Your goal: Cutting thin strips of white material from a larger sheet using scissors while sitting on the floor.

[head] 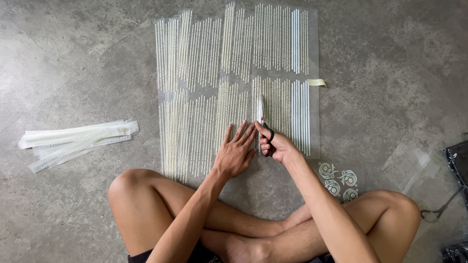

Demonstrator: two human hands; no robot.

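Scissors [263, 127] in right hand [276, 146]

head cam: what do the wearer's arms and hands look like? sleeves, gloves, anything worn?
Both arms are bare from as far up as the frame shows: no sleeves in view. The left hand and the right hand wear no gloves. No rings, watch or wristband are visible on either hand or wrist, and no markings or tape. The only clothing in view is a dark garment edge at the bottom of the picture.

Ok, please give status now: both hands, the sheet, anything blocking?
Left hand flat on printed film sheet. Right hand holds scissors, blades pointing away along the sheet. Cut strips piled apart, left. Nothing blocking.
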